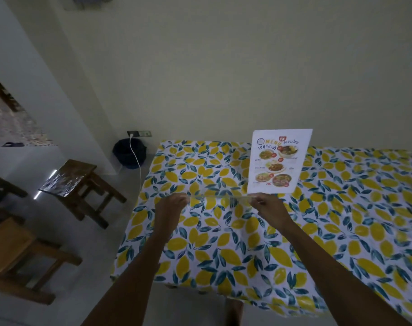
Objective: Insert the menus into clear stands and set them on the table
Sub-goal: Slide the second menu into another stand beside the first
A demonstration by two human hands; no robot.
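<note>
Both our hands hold a clear stand above the worktop

From the head camera, our left hand (170,204) and right hand (269,205) each close their grip on one end of the clear stand (220,196), held level over the lemon-print cloth on the worktop (223,243). A menu (279,161) stands upright just beyond the right hand, near the wall; whether it sits in its own stand we cannot tell. A wooden stool (77,180) is on the floor to the left

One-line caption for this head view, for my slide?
Both hands, left and right, hold a clear stand over the lemon-print table, menu upright behind.
</note>
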